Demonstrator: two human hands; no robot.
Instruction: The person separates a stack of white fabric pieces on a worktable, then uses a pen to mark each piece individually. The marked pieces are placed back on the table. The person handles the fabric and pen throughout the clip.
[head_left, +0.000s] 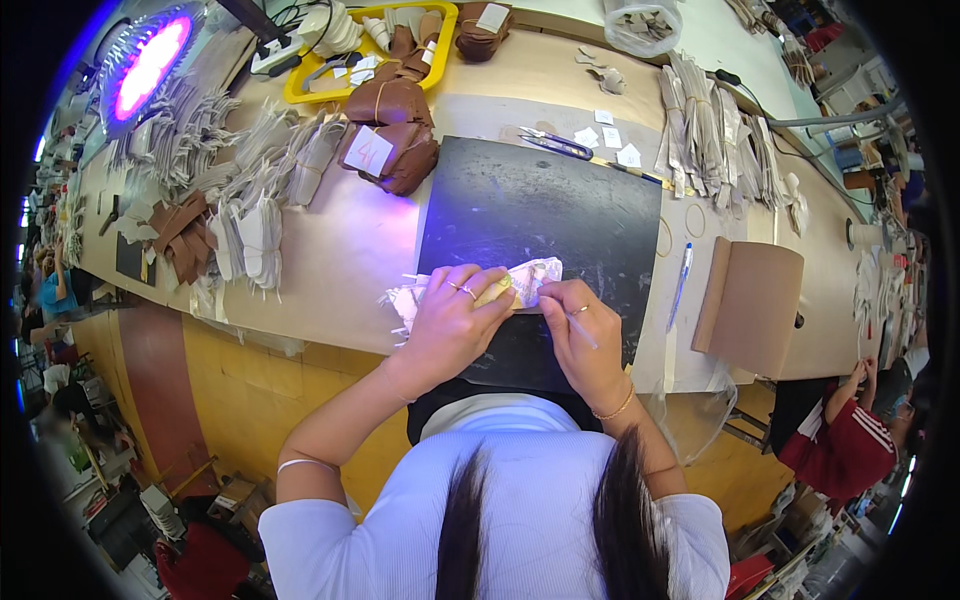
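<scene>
A pale cream bundle of cut pieces, perhaps faintly patterned, lies on a black cutting mat over the tan tabletop. Brown leather stacks sit near a yellow tray, a blue pen and a magenta-glowing lamp.

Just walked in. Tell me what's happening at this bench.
A person sits at a long workbench, both hands on a pale, whitish cut piece lying at the near edge of a black mat. The left hand presses it down; the right hand pinches its right end and seems to hold a thin tool. Stacks of pale cut pieces, brown bundles, a yellow tray and scissors lie further back.
</scene>
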